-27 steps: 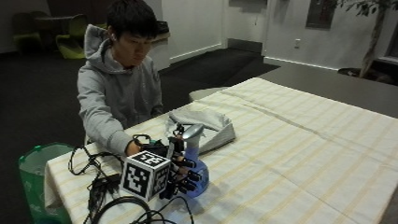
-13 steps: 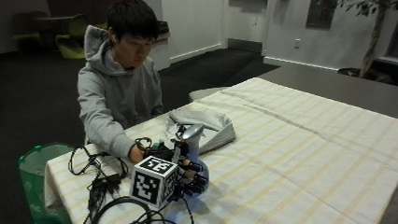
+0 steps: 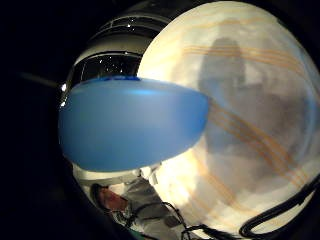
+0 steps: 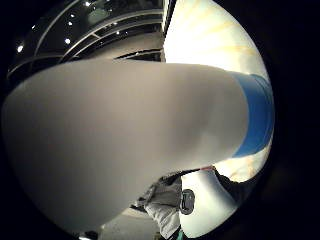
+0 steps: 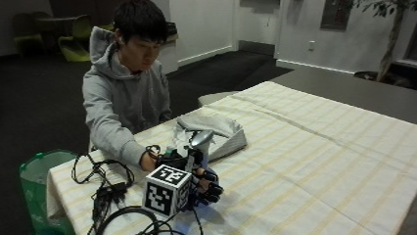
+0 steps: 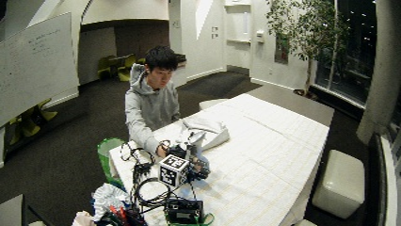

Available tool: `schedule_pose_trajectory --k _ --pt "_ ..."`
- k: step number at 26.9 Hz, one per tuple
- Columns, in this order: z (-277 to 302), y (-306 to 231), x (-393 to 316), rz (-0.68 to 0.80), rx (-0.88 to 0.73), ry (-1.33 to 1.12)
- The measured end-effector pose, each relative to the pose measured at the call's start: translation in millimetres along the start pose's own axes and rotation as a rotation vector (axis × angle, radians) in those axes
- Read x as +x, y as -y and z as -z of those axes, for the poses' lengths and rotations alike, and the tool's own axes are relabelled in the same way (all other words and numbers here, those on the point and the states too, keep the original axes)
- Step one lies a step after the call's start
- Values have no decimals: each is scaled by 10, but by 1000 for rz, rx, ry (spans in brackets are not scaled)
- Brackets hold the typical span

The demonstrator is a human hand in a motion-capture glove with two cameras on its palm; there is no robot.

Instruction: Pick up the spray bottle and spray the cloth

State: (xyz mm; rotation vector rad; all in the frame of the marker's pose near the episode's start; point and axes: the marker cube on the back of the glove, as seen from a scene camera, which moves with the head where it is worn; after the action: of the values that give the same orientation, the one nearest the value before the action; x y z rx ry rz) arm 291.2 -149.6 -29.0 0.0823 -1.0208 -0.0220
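**Bottle gripped and tipped up from the near table edge**

The gloved right hand (image 5: 198, 188) has its fingers curled round the spray bottle (image 5: 200, 142) — a closed grip on the bottle's body, with the dark fingertips showing at the near side. Both palm views bear this out: the little finger side is filled with the bottle's blue lower part (image 3: 132, 122), and the thumb side with its pale upper body (image 4: 125, 145) running into a blue band, so the bottle lies right against the palm.

Compared with a second ago, the hand sits a little farther to the right along the near edge of the table (image 5: 312, 161), and the bottle's grey nozzle head now stands up clear above the glove, where before it was low and partly hidden behind the hand. That reads as the pick-up under way, though whether the base has left the striped tablecloth I cannot tell — the glove hides it.

The grey cloth (image 5: 212, 128) lies bunched just beyond the bottle's head, on the far side of the hand and close in front of the person. The nozzle seems to face roughly that way. In my judgement the next step is a short aim at the cloth and a squeeze of the trigger; the finger on the trigger is not visible.
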Motion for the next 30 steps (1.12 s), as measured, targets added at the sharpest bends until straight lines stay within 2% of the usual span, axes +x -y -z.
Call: schedule_pose_trajectory --k 30 --pt "-221 160 -34 34 19 17"
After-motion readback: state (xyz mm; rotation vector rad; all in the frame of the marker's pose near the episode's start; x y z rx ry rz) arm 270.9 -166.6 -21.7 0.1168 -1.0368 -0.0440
